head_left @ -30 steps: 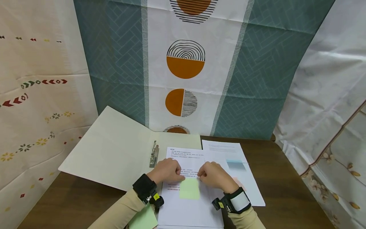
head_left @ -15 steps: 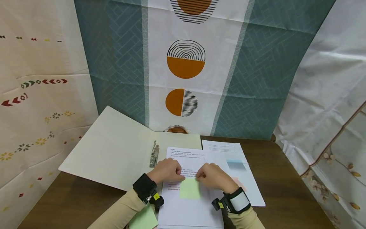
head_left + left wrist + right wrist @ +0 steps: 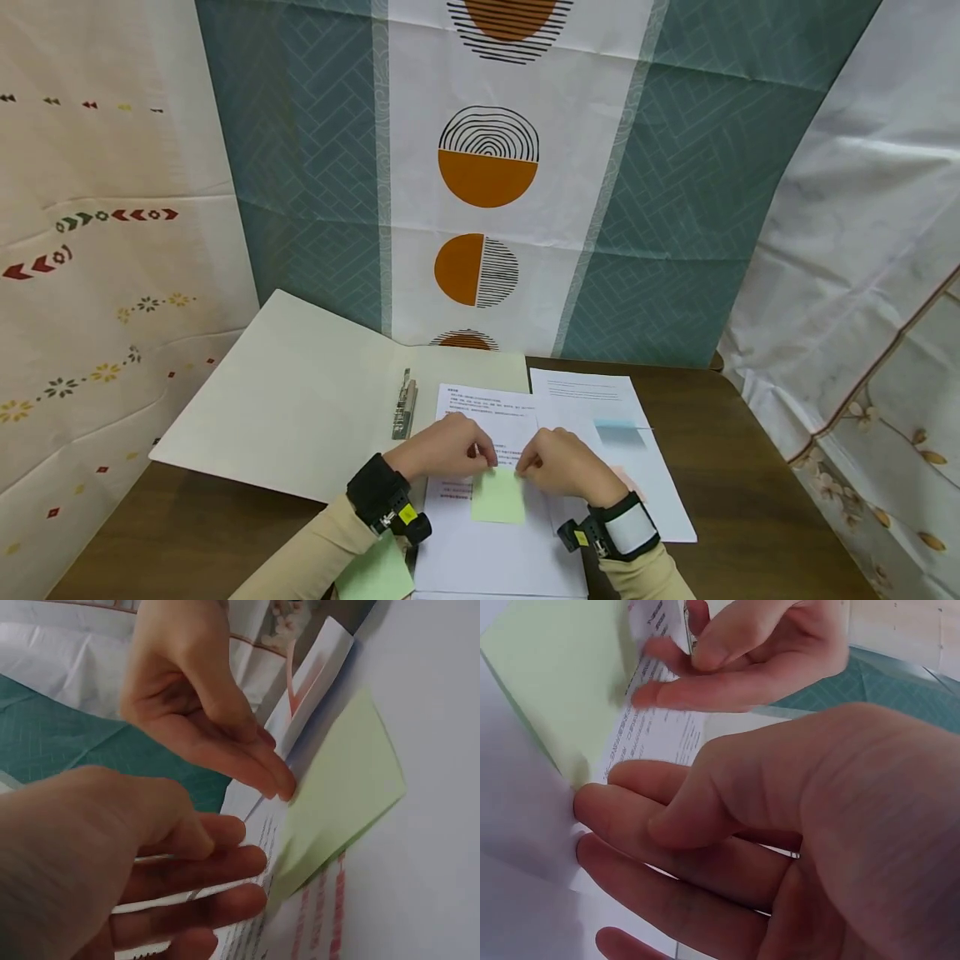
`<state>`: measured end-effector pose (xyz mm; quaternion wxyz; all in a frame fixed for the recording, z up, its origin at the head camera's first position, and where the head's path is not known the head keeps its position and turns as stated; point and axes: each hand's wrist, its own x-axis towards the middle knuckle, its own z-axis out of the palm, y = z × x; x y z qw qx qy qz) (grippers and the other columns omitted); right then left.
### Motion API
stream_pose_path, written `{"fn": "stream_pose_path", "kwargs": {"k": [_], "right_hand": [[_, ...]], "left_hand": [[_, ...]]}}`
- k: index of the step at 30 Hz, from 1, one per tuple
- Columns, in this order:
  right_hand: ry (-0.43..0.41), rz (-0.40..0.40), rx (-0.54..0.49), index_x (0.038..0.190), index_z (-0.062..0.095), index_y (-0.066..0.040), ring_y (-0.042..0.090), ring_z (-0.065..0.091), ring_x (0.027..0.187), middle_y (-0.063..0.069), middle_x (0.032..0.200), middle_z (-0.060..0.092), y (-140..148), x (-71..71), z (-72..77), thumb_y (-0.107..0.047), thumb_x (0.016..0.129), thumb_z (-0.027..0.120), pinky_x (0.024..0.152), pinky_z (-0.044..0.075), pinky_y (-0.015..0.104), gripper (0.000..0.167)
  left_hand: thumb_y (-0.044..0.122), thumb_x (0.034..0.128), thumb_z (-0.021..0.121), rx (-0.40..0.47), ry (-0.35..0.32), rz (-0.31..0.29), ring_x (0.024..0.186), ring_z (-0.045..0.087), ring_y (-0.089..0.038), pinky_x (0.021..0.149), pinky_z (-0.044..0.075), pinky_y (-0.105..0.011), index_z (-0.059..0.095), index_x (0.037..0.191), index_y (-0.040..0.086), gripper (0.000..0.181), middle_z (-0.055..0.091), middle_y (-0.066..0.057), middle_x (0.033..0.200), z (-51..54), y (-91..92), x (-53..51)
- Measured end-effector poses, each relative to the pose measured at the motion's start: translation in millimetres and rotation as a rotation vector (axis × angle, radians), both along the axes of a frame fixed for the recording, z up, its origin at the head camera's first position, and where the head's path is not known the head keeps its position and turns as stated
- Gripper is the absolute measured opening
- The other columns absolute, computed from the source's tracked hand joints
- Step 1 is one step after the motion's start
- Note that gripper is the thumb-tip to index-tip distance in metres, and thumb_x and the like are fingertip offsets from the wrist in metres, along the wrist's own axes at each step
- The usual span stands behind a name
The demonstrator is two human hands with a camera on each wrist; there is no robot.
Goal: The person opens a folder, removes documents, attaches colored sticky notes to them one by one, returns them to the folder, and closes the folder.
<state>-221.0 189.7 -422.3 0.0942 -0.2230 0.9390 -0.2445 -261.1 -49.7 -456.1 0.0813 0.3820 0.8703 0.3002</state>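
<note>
A pale green sticky note [image 3: 498, 496] lies on the printed sheet [image 3: 498, 554] that tops a paper stack. At the note's upper edge, the left hand [image 3: 446, 447] hovers or touches lightly with loosely extended fingers. From the right, the right hand [image 3: 562, 461] rests its fingertips at the note's upper right corner. In the right wrist view, the right index fingertip [image 3: 592, 799] presses by the note's corner, the thumb lying against that finger. Neither hand pinches the note. Part of the printed text is hidden behind the hands.
Under the stack lies an open cream folder [image 3: 300, 392] with a metal clip [image 3: 404, 408]. Another sheet [image 3: 660, 492] to the right bears a blue sticky note [image 3: 618, 432] and a pink one, partly hidden. Green notes [image 3: 378, 571] sit by the left forearm on the brown table [image 3: 750, 500].
The left hand has shifted right along the note's upper edge, closer to the right hand. Its right counterpart moved slightly left, then stayed. The folder's left cover has sunk a little.
</note>
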Motion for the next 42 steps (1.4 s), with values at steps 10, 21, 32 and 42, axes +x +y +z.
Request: {"fn": "stream_pose_path", "kwargs": {"k": [10,21,32,42], "right_hand": [[0.027,0.019,0.029,0.092,0.09,-0.003,0.01,0.047,0.057,0.007,0.085,0.086,-3.8,0.7,0.0,0.007,0.089,0.07,0.055,0.031,0.023,0.023],[0.035,-0.023,0.046,0.089,0.09,-0.005,0.011,0.049,0.056,0.006,0.084,0.085,-8.0,2.1,0.6,0.006,0.088,0.069,0.053,0.031,0.024,0.024],[0.035,-0.022,0.069,0.089,0.09,-0.006,0.009,0.044,0.054,0.004,0.082,0.085,-7.4,3.4,-0.4,0.006,0.087,0.068,0.052,0.029,0.023,0.026],[0.043,-0.012,0.042,0.088,0.089,-0.005,0.012,0.048,0.057,0.005,0.082,0.085,-3.7,2.2,-0.7,0.008,0.087,0.068,0.053,0.03,0.024,0.025]], "left_hand": [[-0.002,0.0981,0.066,-0.035,-0.035,-0.058,0.057,0.037,0.001,0.06,0.029,-0.016,0.091,0.104,0.012,0.029,0.085,0.004,0.093,-3.1,6.7,7.2],[0.001,0.1001,0.072,-0.144,-0.044,0.024,0.056,0.042,-0.004,0.056,0.028,-0.02,0.091,0.088,0.01,0.024,0.083,0.003,0.084,17.1,-13.3,10.5],[-0.004,0.0989,0.065,-0.094,-0.01,-0.044,0.06,0.036,-0.002,0.06,0.028,-0.019,0.091,0.108,0.012,0.032,0.084,-0.001,0.088,14.2,-7.3,5.2],[0.002,0.0991,0.069,-0.162,0.024,-0.001,0.06,0.037,-0.004,0.059,0.025,-0.022,0.093,0.104,0.019,0.029,0.087,0.005,0.099,7.3,-6.1,6.2]]}}
